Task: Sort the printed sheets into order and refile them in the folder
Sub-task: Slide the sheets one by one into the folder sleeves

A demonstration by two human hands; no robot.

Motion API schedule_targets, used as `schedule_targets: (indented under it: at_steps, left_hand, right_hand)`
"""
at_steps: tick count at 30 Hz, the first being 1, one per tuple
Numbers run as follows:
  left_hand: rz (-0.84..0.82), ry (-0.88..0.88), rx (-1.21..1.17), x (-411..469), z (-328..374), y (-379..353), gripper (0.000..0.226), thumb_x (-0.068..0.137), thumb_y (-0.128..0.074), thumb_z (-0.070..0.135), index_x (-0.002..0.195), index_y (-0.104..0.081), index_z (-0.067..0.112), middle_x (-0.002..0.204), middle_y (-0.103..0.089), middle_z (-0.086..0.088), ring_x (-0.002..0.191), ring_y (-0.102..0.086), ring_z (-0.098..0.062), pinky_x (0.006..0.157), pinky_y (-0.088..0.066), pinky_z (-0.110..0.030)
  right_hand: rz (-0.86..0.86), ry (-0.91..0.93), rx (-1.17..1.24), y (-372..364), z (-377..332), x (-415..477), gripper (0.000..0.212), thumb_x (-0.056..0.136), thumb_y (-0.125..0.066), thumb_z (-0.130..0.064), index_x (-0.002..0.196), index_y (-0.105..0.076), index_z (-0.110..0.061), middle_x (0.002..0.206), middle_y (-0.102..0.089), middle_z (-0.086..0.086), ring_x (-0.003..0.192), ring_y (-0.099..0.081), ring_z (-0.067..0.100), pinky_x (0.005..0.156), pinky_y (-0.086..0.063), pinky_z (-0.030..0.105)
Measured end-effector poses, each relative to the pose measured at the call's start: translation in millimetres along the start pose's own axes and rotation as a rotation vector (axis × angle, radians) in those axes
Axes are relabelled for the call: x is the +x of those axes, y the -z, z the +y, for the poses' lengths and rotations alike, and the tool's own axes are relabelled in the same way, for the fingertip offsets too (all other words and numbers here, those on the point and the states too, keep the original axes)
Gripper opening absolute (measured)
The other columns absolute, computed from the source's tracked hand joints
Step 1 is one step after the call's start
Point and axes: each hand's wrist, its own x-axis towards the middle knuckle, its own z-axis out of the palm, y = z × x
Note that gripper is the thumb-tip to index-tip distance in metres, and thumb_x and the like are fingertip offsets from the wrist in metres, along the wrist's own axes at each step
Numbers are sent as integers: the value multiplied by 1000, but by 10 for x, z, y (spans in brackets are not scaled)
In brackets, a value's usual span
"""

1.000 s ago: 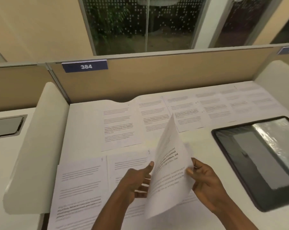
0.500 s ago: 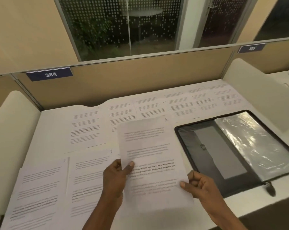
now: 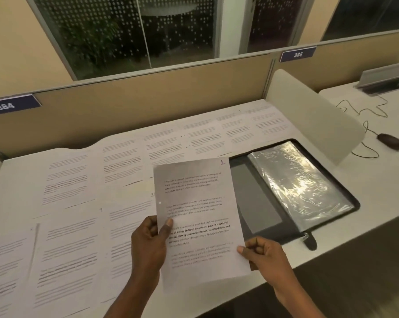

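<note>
Printed sheets [image 3: 74,237] are lying face up in overlapping rows across the left and far parts of the white bench [image 3: 17,175], below a partition tag [image 3: 5,106] reading 384. The left grip [image 3: 149,243] is pinching the left edge of a single sheet [image 3: 198,214], with the thumb lying on the printed face and the fingers curling behind. This sheet is being held up off the bench near its front edge, text facing the camera, and a handwritten 1 [image 3: 222,162] is showing at its top right corner. The right grip [image 3: 265,255] is pinching the sheet's lower right edge, thumb on top and the other fingers curling underneath. Just right of the held sheet, the black folder [image 3: 251,198] is lying open and flat on the bench, its clear plastic sleeves [image 3: 297,180] gleaming on the right half. Past a pale divider [image 3: 308,111], a dark mouse [image 3: 391,141] is sitting with its cable on the neighbouring bench.
</note>
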Motion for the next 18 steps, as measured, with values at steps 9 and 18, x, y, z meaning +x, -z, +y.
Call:
schedule_targets:
  at_steps: [9, 18]
  left_hand:
    - [-73, 60, 6, 239, -9, -420, 12, 95, -77, 18, 102, -74, 9, 90, -82, -6, 82, -80, -28, 77, -63, -44]
    - [-109, 145, -15, 853, -16, -946, 13, 92, -80, 19, 97, -75, 8, 85, -82, -6, 77, -80, -24, 83, -62, -48]
  right_hand:
    - [-59, 5, 51, 327, -392, 488, 24, 91, -82, -14, 108, -71, -1, 98, -82, 7, 92, -80, 25, 85, -64, 43]
    - [103, 39, -5, 556, -575, 1215, 19, 84, -86, -6, 98, -74, 0, 90, -80, 14, 84, -80, 31, 79, -65, 42]
